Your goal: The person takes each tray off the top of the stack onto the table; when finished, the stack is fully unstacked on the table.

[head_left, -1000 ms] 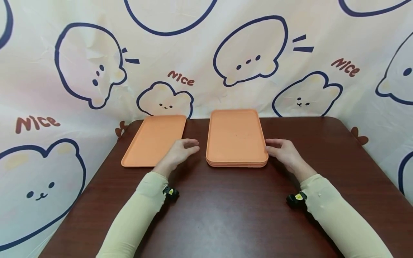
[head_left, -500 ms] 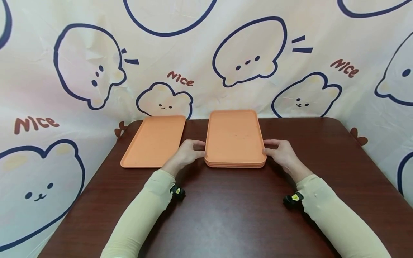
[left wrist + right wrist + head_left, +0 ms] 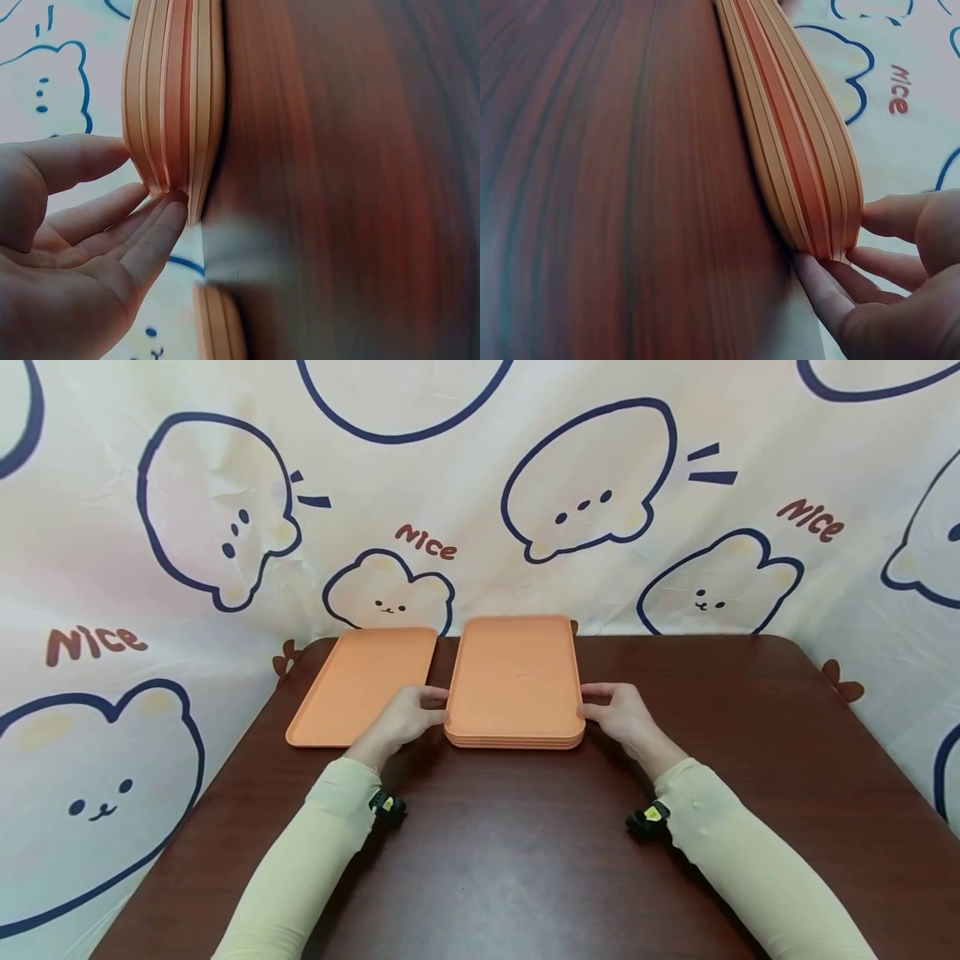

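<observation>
A neat stack of orange trays (image 3: pixel 517 672) stands near the back of the table. At its left side my left hand (image 3: pixel 405 718) holds the edge; in the left wrist view the thumb (image 3: pixel 86 156) meets the top rim and the fingertips sit lower on the side. My right hand (image 3: pixel 622 718) holds the opposite side likewise, its thumb (image 3: pixel 892 216) at the upper rim and a finger (image 3: pixel 821 281) by the lowest tray, as the right wrist view shows. To the left lies another orange tray (image 3: pixel 367 681), partly overlapped by my left hand.
The dark brown wooden table (image 3: pixel 480 843) reaches back to a pale curtain (image 3: pixel 480 485) printed with cartoon bears. A narrow strip of table separates the stack from the left tray.
My left hand has moved in from beside the stack to touch its left side. Since half a second ago, both hands and the stack have shifted left, nearer the other tray.
</observation>
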`<state>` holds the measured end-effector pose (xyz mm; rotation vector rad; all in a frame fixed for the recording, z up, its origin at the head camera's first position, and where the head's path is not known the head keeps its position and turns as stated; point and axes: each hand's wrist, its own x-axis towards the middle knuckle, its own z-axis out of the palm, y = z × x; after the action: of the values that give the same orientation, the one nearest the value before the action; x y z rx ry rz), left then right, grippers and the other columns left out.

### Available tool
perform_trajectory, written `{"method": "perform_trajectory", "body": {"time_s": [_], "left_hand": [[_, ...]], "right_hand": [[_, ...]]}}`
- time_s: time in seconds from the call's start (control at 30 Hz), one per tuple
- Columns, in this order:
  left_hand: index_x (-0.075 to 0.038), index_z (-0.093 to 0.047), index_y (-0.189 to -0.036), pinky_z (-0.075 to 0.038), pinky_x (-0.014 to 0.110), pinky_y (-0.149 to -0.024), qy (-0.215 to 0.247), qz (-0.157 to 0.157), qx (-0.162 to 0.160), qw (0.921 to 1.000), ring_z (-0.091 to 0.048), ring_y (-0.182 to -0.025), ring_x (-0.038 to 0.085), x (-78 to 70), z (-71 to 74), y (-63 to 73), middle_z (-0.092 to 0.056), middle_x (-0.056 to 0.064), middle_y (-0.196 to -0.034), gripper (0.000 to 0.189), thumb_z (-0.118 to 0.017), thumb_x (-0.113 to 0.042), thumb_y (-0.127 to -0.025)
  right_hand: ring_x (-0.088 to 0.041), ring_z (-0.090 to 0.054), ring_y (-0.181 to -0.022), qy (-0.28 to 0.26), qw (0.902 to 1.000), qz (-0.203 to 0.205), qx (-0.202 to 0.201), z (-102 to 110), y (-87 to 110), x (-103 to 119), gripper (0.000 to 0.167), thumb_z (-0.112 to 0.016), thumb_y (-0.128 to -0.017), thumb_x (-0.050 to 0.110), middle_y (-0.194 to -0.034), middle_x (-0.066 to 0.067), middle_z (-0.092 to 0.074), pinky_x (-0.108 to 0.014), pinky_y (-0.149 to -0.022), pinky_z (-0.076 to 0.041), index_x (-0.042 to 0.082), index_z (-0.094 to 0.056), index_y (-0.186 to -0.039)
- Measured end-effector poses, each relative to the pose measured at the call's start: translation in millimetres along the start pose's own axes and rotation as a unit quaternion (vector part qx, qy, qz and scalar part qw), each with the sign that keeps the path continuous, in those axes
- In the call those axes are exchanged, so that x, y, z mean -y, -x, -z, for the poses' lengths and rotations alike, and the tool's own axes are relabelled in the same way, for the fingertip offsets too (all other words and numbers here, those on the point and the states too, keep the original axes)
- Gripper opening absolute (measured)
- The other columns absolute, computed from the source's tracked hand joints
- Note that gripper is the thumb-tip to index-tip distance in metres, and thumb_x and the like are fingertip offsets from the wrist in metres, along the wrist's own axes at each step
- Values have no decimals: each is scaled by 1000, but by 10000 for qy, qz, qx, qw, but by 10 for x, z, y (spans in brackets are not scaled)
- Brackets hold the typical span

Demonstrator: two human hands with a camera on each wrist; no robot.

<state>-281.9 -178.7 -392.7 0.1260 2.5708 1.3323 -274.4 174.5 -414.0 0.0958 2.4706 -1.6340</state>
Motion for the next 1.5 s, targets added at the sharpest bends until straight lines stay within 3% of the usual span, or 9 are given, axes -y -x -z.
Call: {"method": "perform_trajectory", "body": {"time_s": [0.27, 0.3, 0.43, 0.57, 0.7, 0.87, 1.1, 1.3, 1.5], "left_hand": [[7, -57, -151, -53, 38, -103, -77, -56, -154, 9998, -59, -141, 38, 166, 238, 114, -61, 29, -152, 49, -63, -3, -104], [8, -56, -151, -52, 36, -107, -87, -87, -186, 9998, -57, -143, 38, 185, 261, 125, -61, 29, -152, 49, -62, -2, -103], [10, -55, -151, -53, 34, -102, 12, -176, -210, 9996, -59, -140, 39, 254, 342, 162, -60, 32, -151, 50, -61, -1, -103], [9, -56, -151, -50, 42, -113, -91, -180, -258, 9995, -57, -144, 40, 297, 398, 163, -59, 31, -152, 49, -61, -4, -104], [6, -58, -150, -42, 51, -123, -199, -77, -369, 9991, -53, -146, 39, 307, 422, 147, -59, 28, -154, 47, -58, -9, -106], [7, -60, -148, -38, 53, -126, -172, -74, -426, 9989, -50, -149, 40, 319, 424, 119, -59, 28, -154, 44, -53, -10, -108], [11, -57, -149, -37, 55, -127, -236, -215, -330, 9989, -47, -152, 43, 333, 411, 96, -56, 31, -156, 44, -52, -8, -109], [11, -52, -152, -42, 54, -124, -286, -25, -230, 9993, -51, -148, 44, 324, 372, 59, -57, 32, -154, 50, -61, -6, -106], [10, -50, -155, -43, 53, -124, -199, 215, -110, 9995, -51, -149, 42, 305, 374, -5, -56, 31, -156, 54, -64, -3, -105]], "right_hand": [[-28, -60, -133, -42, 10000, 22, 24, -344, -53, 152, 48, -68, -103, 9, -154, -18, -60, -40, -109, -53, 2, -62, -150], [-28, -59, -133, -46, 10000, 52, 32, -380, -57, 168, 48, -68, -103, 9, -154, -18, -60, -40, -108, -52, 1, -62, -150], [-28, -58, -136, -153, 9999, 72, 17, -496, -75, 218, 48, -69, -102, 8, -155, -19, -59, -41, -111, -52, 0, -62, -149], [-28, -59, -136, -275, 9996, 2, -51, -563, -92, 254, 49, -70, -101, 8, -155, -20, -59, -43, -113, -52, -1, -62, -148], [-29, -61, -130, -117, 9995, 64, -301, -612, -113, 289, 46, -70, -98, 8, -151, -21, -62, -40, -106, -54, -4, -66, -143], [-26, -57, -128, -49, 9976, 4, -695, -637, -111, 336, 44, -68, -92, 4, -148, -19, -66, -34, -94, -52, -1, -74, -135], [-18, -73, -98, -1484, 9846, -400, -828, -500, -52, 358, 45, -70, -95, 3, -143, -20, -68, -23, -77, -61, 3, -71, -140], [-13, -73, -102, -2396, 9665, -512, -762, -344, 21, 279, 47, -69, -102, 4, -153, -21, -61, -23, -82, -64, 2, -64, -149], [-3, -72, -94, -2761, 9559, -529, -846, -84, 114, 112, 49, -67, -104, 4, -159, -21, -56, -18, -79, -62, 0, -59, -153]]}}
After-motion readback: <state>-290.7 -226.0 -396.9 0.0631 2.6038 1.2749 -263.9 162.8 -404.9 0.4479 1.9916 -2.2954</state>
